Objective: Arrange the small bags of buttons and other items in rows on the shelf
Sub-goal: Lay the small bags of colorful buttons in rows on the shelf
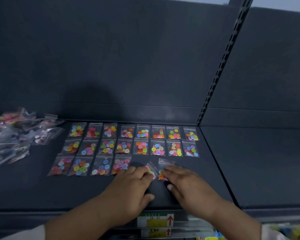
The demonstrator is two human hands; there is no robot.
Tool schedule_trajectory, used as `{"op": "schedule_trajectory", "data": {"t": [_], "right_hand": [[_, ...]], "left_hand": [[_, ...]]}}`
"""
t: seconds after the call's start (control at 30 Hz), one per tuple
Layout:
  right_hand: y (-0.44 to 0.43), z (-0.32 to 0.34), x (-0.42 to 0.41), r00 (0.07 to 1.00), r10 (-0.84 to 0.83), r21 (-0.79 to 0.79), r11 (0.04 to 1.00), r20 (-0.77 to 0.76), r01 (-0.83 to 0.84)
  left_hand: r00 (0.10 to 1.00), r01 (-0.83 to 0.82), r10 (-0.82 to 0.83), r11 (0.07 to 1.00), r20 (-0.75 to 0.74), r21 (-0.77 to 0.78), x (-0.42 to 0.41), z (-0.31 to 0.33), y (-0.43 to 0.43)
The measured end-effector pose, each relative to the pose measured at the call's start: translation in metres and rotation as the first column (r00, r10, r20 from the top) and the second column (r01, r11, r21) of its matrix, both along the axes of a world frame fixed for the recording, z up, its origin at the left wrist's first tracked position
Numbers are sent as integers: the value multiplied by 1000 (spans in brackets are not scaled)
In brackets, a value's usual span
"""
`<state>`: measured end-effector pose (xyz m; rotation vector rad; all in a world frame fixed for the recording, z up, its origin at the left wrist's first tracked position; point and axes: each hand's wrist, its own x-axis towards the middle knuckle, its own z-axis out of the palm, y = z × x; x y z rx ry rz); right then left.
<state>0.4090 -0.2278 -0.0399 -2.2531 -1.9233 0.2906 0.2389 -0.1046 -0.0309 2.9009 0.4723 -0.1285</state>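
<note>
Small clear bags of coloured buttons lie in rows on the dark shelf. The back row and the middle row each hold several bags; the front row has several at its left. My left hand lies over one tilted bag, fingertips on it. Just to the right, my right hand has its fingertips on another bag. Both bags sit at the right end of the front row, partly hidden by my fingers.
A loose heap of unsorted bags lies at the shelf's left. The shelf's back panel rises behind the rows, and a slotted upright runs along the right. Price labels hang on the shelf's front edge.
</note>
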Motion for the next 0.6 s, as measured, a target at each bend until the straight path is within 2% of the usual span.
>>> {"op": "schedule_trajectory", "data": {"t": [0.13,0.3,0.6], "right_hand": [[0,0,-1,1000,10,-18,1000,28,-9],[-2,-1,-1,1000,19,-89,996,21,-17],[6,-3,2,999,32,-115,993,28,-28]], "left_hand": [[999,-1,1,1000,37,15,1,3,0],[996,48,-51,998,-71,-43,1,0,0],[996,-58,60,998,-72,21,4,-5,5]]}}
